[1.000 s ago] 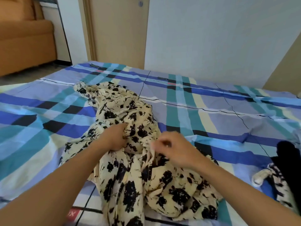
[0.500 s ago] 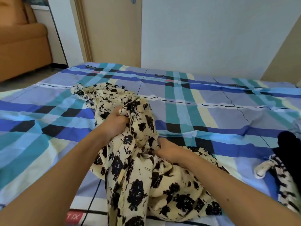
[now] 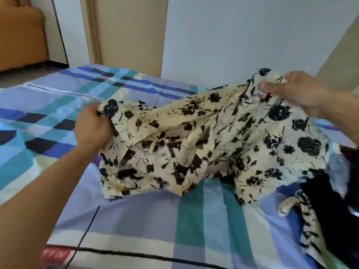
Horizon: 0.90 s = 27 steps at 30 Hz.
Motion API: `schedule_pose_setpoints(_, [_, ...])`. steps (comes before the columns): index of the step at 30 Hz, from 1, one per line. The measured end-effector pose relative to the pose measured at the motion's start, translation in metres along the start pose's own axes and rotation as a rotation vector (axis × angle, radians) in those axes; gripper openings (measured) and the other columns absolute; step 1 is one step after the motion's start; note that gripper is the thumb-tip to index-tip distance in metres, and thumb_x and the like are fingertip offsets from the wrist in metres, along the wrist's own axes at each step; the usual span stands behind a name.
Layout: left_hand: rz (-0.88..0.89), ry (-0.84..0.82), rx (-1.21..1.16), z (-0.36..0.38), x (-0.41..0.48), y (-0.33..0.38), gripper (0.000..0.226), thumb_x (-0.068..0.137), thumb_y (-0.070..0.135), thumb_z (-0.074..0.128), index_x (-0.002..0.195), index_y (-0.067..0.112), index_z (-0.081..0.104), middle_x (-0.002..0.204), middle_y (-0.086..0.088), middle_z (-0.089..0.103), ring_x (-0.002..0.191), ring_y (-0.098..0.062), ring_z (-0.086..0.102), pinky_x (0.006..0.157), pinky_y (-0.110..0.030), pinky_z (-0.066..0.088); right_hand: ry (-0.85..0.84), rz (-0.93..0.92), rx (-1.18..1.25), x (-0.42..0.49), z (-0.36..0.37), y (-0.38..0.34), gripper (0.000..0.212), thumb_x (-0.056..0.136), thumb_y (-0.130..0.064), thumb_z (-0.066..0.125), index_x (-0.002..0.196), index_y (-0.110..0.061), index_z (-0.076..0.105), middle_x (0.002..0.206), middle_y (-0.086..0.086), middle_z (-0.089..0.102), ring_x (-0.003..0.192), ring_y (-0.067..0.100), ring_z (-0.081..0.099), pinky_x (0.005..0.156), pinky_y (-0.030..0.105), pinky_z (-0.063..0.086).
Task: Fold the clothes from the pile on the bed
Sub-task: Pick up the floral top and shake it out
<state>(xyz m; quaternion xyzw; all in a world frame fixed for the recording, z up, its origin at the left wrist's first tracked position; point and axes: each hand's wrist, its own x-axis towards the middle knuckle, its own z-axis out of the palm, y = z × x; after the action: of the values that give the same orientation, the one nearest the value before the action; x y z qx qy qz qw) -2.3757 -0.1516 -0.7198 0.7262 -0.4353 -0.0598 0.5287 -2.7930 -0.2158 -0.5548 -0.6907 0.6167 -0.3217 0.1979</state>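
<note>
A bed (image 3: 136, 220) in a blue and teal checked cover fills the scene, and over its middle a cream garment (image 3: 213, 136) with black flowers hangs spread wide. A pile of dark clothes (image 3: 334, 220) lies at the near right. The left hand (image 3: 93, 129) grips the garment's left edge with curled fingers; the right hand (image 3: 297, 92), higher, pinches its far right corner.

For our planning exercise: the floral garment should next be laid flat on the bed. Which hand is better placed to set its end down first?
Probably the left hand: it grips the floral garment low, close above the bed sheet. The right hand holds its end higher.
</note>
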Motion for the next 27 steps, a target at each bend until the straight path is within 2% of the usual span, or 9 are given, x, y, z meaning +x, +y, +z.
schedule_pose_setpoints(4, [-0.163,0.106,0.011,-0.003,0.011,-0.018,0.020,0.085,0.016,0.050,0.096,0.010,0.065,0.096,-0.025,0.066,0.094,-0.045,0.062,0.079,-0.048,0.050,0.080,0.021,-0.099,0.002,-0.022,0.024,0.102,0.051,-0.085,0.070,0.107,-0.001,0.059,0.090,0.004,0.064,0.086,0.023,0.057,0.085,0.040,0.042])
schedule_pose_setpoints(7, [-0.303,0.075,-0.016,-0.008,0.018,-0.035,0.026,0.083,0.012,0.044,0.101,0.006,0.061,0.106,-0.028,0.064,0.098,-0.047,0.060,0.086,-0.052,0.050,0.069,-0.017,-0.231,-0.006,-0.020,0.040,0.092,0.069,-0.086,0.057,0.097,0.001,0.064,0.083,0.022,0.066,0.073,0.035,0.062,0.066,0.038,0.035])
schedule_pose_setpoints(9, [-0.380,0.074,0.110,-0.008,0.017,-0.034,0.034,0.081,0.011,0.046,0.113,0.007,0.057,0.123,-0.028,0.058,0.114,-0.046,0.053,0.100,-0.053,0.043,0.079,-0.059,-0.314,-0.012,-0.015,0.047,0.074,0.091,-0.065,0.052,0.100,0.007,0.063,0.079,0.027,0.066,0.070,0.039,0.063,0.081,0.034,0.047])
schedule_pose_setpoints(12, [-0.097,0.150,0.290,-0.006,-0.008,-0.001,0.043,0.085,0.009,0.054,0.128,0.014,0.050,0.135,-0.018,0.049,0.126,-0.040,0.043,0.106,-0.051,0.033,0.096,-0.085,-0.343,-0.019,-0.003,0.045,0.060,0.101,-0.046,0.049,0.092,0.013,0.059,0.060,0.010,0.046,0.054,0.022,0.041,0.054,0.029,0.027])
schedule_pose_setpoints(16, [0.352,-0.598,-0.118,0.021,-0.091,0.056,0.047,0.089,0.062,0.053,0.127,0.036,0.049,0.121,0.014,0.057,0.105,-0.003,0.058,0.087,-0.037,0.056,0.066,-0.083,-0.067,-0.019,0.011,0.029,0.057,0.099,-0.049,0.052,0.079,0.005,0.055,0.067,0.018,0.051,0.057,0.016,0.047,0.059,0.031,0.032])
schedule_pose_setpoints(18, [0.460,-0.986,0.248,0.046,-0.131,0.062,0.093,0.074,0.085,0.049,0.150,0.037,0.026,0.150,0.007,0.040,0.131,-0.013,0.046,0.103,-0.043,0.047,0.022,-0.077,0.145,-0.017,0.016,0.019,0.068,0.095,-0.054,0.055,0.099,0.013,0.057,0.093,0.034,0.065,0.073,0.023,0.062,0.078,0.033,0.047])
schedule_pose_setpoints(20, [0.538,-1.066,0.614,0.066,-0.147,0.056,0.096,0.082,0.070,0.059,0.156,0.026,0.017,0.161,-0.003,0.027,0.142,-0.026,0.037,0.113,-0.048,0.038,0.068,-0.058,0.208,-0.010,0.013,0.011,0.059,0.094,-0.054,0.058,0.099,0.005,0.062,0.092,0.011,0.075,0.076,0.016,0.071,0.079,0.027,0.054])
schedule_pose_setpoints(23, [0.405,-0.879,0.226,0.072,-0.118,0.053,0.007,0.098,0.026,0.059,0.103,0.022,0.061,0.107,-0.003,0.067,0.096,-0.024,0.066,0.088,-0.043,0.054,0.154,-0.066,0.210,-0.003,-0.008,0.004,0.042,0.083,-0.061,0.063,0.079,-0.019,0.064,0.075,-0.010,0.073,0.069,0.010,0.068,0.078,0.031,0.052])
schedule_pose_setpoints(27, [0.222,-0.695,-0.237,0.032,-0.062,0.066,0.030,0.097,0.054,0.045,0.085,0.033,0.063,0.063,0.018,0.061,0.054,0.001,0.055,0.056,-0.025,0.048,0.346,-0.031,0.127,-0.013,-0.039,0.023,0.048,0.079,-0.070,0.058,0.074,-0.023,0.056,0.061,-0.001,0.050,0.045,0.014,0.049,0.049,0.024,0.041])
